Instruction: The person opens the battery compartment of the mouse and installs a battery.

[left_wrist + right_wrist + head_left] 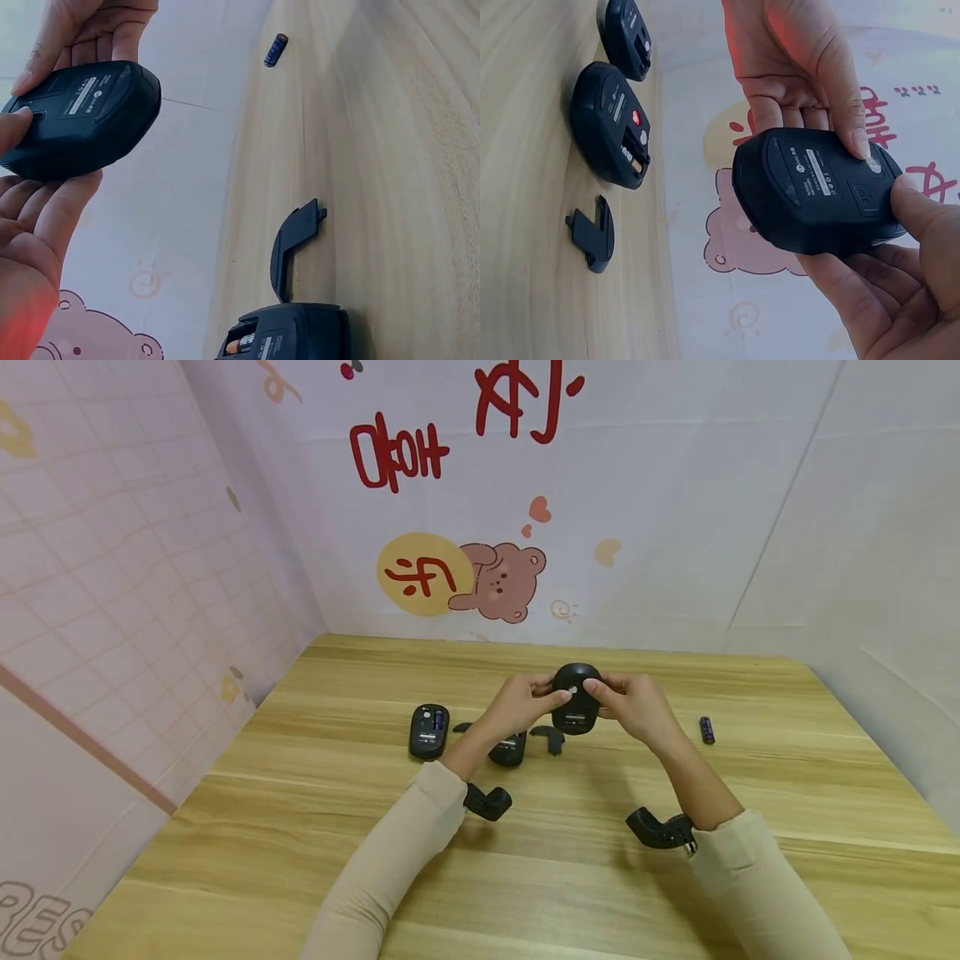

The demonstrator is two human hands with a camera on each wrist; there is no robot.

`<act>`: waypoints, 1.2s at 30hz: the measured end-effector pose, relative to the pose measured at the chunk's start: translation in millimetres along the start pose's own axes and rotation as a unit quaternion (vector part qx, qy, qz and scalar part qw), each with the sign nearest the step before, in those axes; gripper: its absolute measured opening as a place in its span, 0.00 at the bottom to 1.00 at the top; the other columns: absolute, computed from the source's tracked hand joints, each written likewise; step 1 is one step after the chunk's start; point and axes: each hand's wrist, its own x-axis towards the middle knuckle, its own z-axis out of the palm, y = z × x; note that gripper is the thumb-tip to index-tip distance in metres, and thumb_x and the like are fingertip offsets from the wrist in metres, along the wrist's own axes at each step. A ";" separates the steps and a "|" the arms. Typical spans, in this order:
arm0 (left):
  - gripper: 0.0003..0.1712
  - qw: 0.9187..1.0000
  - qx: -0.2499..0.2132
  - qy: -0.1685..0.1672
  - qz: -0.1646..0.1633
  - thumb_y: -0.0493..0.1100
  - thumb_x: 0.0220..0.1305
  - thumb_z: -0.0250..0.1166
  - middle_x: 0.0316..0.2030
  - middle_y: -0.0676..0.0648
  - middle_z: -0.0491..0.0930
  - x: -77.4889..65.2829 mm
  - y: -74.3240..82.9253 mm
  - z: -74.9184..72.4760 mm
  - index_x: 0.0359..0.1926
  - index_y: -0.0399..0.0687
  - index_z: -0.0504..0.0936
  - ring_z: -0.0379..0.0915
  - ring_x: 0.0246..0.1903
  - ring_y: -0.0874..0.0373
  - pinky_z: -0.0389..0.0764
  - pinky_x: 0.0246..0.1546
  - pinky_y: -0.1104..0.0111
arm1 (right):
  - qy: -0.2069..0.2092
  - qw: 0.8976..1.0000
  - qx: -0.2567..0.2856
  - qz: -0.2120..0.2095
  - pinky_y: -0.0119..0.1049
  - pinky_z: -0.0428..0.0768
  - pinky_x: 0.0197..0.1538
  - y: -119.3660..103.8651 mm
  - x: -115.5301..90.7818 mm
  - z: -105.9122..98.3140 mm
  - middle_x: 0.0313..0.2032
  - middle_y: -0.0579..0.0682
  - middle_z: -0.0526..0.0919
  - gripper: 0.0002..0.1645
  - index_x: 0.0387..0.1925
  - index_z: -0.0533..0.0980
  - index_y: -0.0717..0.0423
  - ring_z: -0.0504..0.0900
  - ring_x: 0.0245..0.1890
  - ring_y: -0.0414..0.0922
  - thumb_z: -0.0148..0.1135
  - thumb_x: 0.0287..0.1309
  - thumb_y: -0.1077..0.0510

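Above the far part of the table, a black computer mouse (576, 714) is held underside up between both hands. My left hand (519, 703) grips its left side, thumb on the underside near a pale round spot. On the other side my right hand (636, 706) grips it, thumb also on the underside and fingers beneath. A second mouse (604, 112) lies upside down below the left forearm, its battery slot uncovered with a battery inside. Beside it rests a loose black battery cover (298, 229). Further left is a third upturned mouse (429, 735) with a blue battery in its slot.
One dark blue battery (707, 730) lies alone on the right of the wooden table (555, 893). Another dark cover (462, 727) shows partly behind the left wrist. Black wrist cameras (491, 803) stick out from both forearms. A printed cloth wall (660, 585) stands behind the table.
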 end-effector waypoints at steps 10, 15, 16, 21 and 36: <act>0.24 0.999 -0.033 0.002 -0.001 0.42 0.63 0.61 0.47 0.42 0.79 -4.4 7.2 -1.3 0.59 0.40 0.73 0.78 0.44 0.57 0.80 0.40 0.71 | 0.006 1.000 0.001 -0.002 0.40 0.82 0.38 -7.1 -4.1 -0.1 0.38 0.64 0.82 0.35 0.52 0.74 0.70 0.84 0.30 0.49 0.53 0.61 0.41; 0.22 0.998 -0.056 -0.002 0.006 0.41 0.64 0.60 0.46 0.40 0.80 -8.9 10.1 -2.0 0.58 0.38 0.73 0.79 0.42 0.56 0.81 0.38 0.70 | 0.006 1.000 0.013 0.000 0.37 0.83 0.33 -7.7 -5.0 0.6 0.34 0.62 0.83 0.33 0.48 0.76 0.71 0.84 0.27 0.46 0.54 0.61 0.42; 0.23 0.998 -0.062 -0.004 0.004 0.41 0.64 0.60 0.45 0.39 0.79 -9.9 10.2 -1.9 0.59 0.38 0.73 0.79 0.41 0.55 0.81 0.38 0.68 | 0.004 1.000 0.021 0.002 0.36 0.83 0.32 -7.9 -5.3 0.9 0.34 0.62 0.83 0.33 0.48 0.76 0.71 0.84 0.27 0.46 0.55 0.61 0.43; 0.23 0.994 -0.110 -0.014 -0.018 0.40 0.65 0.59 0.44 0.36 0.79 -13.7 7.9 0.0 0.59 0.37 0.72 0.80 0.38 0.50 0.82 0.36 0.63 | -0.010 0.998 0.056 0.012 0.37 0.83 0.31 -6.7 -5.6 3.5 0.33 0.63 0.83 0.32 0.49 0.74 0.74 0.84 0.25 0.46 0.56 0.62 0.46; 0.16 0.984 -0.141 0.001 -0.111 0.38 0.64 0.59 0.38 0.38 0.81 -26.7 14.2 -0.7 0.50 0.32 0.79 0.81 0.32 0.54 0.82 0.34 0.66 | -0.044 0.994 0.099 0.015 0.39 0.83 0.30 -9.4 -12.4 15.8 0.46 0.70 0.76 0.27 0.60 0.68 0.67 0.82 0.25 0.46 0.50 0.67 0.53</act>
